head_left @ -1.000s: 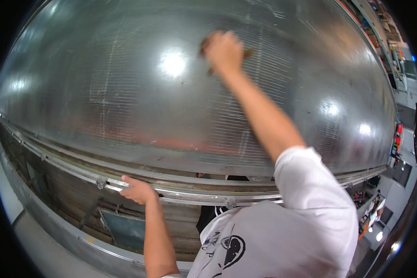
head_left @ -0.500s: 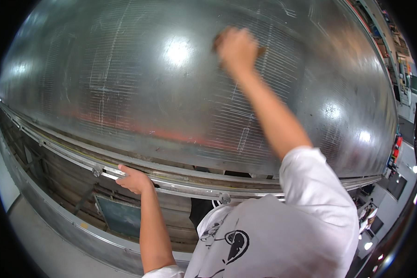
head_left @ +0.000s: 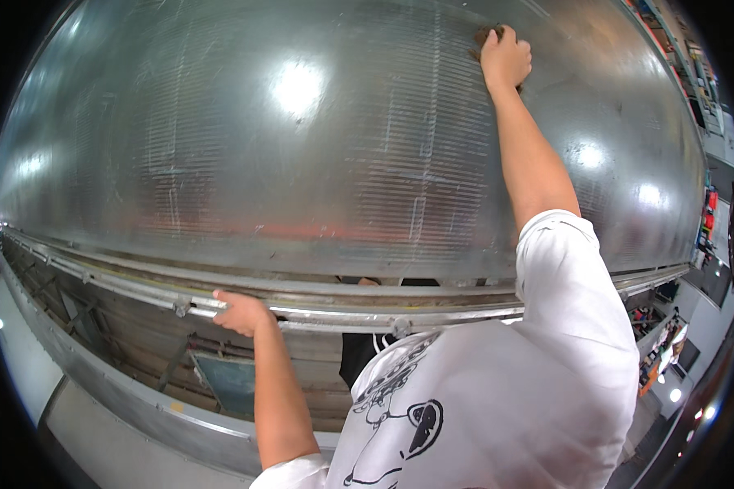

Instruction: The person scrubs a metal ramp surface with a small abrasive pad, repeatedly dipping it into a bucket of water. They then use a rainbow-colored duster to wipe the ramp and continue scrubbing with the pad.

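Observation:
A wide, shiny metal tabletop (head_left: 294, 175) with scratches and rows of fine parallel lines stretches out in front of me. My right hand (head_left: 509, 61) is out at its far right part, closed around a crumpled brown rag (head_left: 484, 37) against the surface. Most of the rag is hidden under the palm and fingers. My left hand (head_left: 243, 314) grips the metal rail (head_left: 342, 314) along the table's near edge, thumb over the top.
Below the rail lies an open frame with a dark greenish panel (head_left: 228, 381) inside. A grey metal beam (head_left: 139, 387) runs along its lower left side. Shelving with assorted items (head_left: 683, 61) stands beyond the table's right end. Bright light reflections spot the metal.
My right hand has swept the rag to the right and farther away across the metal. My left hand has stayed on the rail, while the view has shifted slightly.

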Motion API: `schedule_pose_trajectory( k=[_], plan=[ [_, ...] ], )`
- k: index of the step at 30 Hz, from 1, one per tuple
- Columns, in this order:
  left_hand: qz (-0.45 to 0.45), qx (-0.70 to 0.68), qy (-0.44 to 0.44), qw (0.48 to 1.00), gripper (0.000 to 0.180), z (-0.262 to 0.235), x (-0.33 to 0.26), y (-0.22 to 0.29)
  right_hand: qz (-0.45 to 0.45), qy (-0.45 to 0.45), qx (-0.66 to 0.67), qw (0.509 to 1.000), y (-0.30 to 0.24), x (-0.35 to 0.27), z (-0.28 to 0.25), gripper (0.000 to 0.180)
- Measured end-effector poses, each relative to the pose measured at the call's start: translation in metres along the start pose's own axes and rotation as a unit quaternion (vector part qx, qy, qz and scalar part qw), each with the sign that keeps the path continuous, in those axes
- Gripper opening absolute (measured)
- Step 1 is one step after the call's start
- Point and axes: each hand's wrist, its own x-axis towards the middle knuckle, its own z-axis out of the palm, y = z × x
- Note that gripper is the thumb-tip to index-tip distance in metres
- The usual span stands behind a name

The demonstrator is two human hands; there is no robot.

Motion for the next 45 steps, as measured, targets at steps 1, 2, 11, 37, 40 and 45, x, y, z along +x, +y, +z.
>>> schedule_pose_trajectory(
  k=[1, 2, 11, 37, 40, 45],
  plan=[
    [0.005, 0.001, 0.006, 1.0, 0.091, 0.0, 0.001, 0.002, -0.013, 0.024, -0.033, 0.999, -0.019, -0.018, 0.006, 0.026],
    [0.01, 0.002, 0.01, 1.0, 0.091, 0.002, 0.0, 0.003, -0.027, 0.049, -0.069, 0.996, -0.042, -0.034, 0.009, 0.026],
    [0.07, -0.147, -0.127, 0.978, 0.095, -0.007, 0.028, -0.033, -0.297, -0.273, 0.25, 0.88, -0.134, -0.331, -0.153, 0.041],
    [0.004, -0.118, -0.013, 0.993, 0.108, -0.063, 0.532, 0.18, -0.106, -0.066, 0.069, 0.99, -0.444, -0.24, 0.037, 0.022],
    [-0.012, -0.106, -0.035, 0.994, 0.11, -0.065, 0.525, 0.191, -0.113, -0.052, 0.022, 0.992, -0.442, -0.124, 0.11, 0.033],
    [-0.01, -0.118, -0.024, 0.993, 0.109, -0.059, 0.515, 0.209, -0.118, -0.043, 0.021, 0.992, -0.424, -0.066, 0.133, 0.035]
  ],
)
